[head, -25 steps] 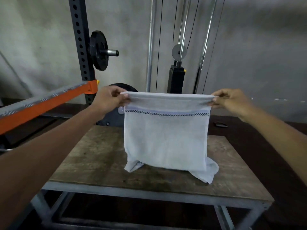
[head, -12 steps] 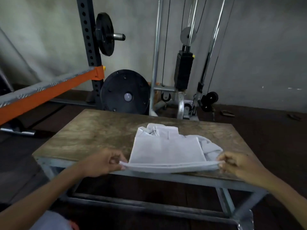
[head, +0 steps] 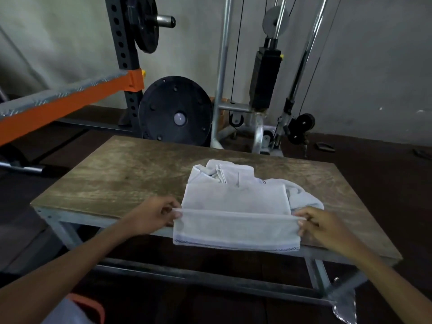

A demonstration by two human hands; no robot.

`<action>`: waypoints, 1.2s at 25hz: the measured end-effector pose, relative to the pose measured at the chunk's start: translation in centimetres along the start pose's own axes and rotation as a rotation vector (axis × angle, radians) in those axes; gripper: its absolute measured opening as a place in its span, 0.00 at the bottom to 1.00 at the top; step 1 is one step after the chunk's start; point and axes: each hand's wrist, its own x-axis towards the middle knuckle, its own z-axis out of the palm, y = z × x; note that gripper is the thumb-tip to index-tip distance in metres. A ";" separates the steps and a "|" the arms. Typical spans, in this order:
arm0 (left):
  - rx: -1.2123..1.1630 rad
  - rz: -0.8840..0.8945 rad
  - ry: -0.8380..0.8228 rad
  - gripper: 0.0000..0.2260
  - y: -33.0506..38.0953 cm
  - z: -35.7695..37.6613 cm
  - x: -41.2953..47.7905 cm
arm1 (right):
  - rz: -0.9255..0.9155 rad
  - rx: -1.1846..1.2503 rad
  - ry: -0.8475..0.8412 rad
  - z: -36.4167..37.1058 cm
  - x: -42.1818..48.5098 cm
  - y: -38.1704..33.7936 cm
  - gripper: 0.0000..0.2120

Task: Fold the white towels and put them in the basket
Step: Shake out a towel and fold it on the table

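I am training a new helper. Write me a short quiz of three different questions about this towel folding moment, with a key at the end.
1. True or false: only the left hand pinches the white towel, and the right hand lies flat on the table.
2. The part of the towel nearest the person: A) hangs over the table's near edge; B) lies on the floor; C) is rolled into a tube.
3. Fill in: the black round thing standing behind the table is a ___ ___.
Key: 1 false, each hand pinches one end of the towel's fold. 2 A. 3 weight plate.
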 end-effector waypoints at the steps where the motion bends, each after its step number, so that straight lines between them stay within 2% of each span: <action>1: 0.003 -0.019 0.055 0.01 0.1 -0.1 1.5 | -0.029 -0.041 0.030 -0.4 1.7 -0.1 0.09; 4: 0.030 -0.103 0.150 0.01 -0.1 -0.2 6.0 | -0.065 -0.159 0.092 -1.7 6.7 -0.6 0.07; 7: 0.002 -0.175 0.132 0.02 -0.9 0.3 9.5 | -0.066 -0.249 0.093 -2.1 11.1 -0.1 0.03; 13: -0.084 -0.243 -0.025 0.03 -3.4 0.7 12.4 | 0.039 -0.267 -0.096 -1.3 14.9 1.0 0.02; 18: -0.204 -0.205 -0.073 0.02 -4.2 0.4 12.8 | 0.062 -0.163 -0.130 -1.5 14.8 0.9 0.04; 23: -0.205 -0.175 0.042 0.05 -3.3 -0.4 11.6 | 0.096 -0.159 -0.197 -2.0 14.2 -0.5 0.04; 26: -0.272 -0.136 0.133 0.07 -1.6 -2.0 10.3 | 0.076 -0.085 -0.155 -3.7 12.6 -2.2 0.03; 28: -0.267 -0.082 0.118 0.10 0.1 -4.0 9.1 | 0.033 -0.065 -0.132 -5.8 11.1 -4.0 0.03; 30: -0.195 -0.001 0.110 0.07 2.1 -6.5 7.6 | -0.030 -0.013 -0.085 -8.1 9.5 -5.9 0.04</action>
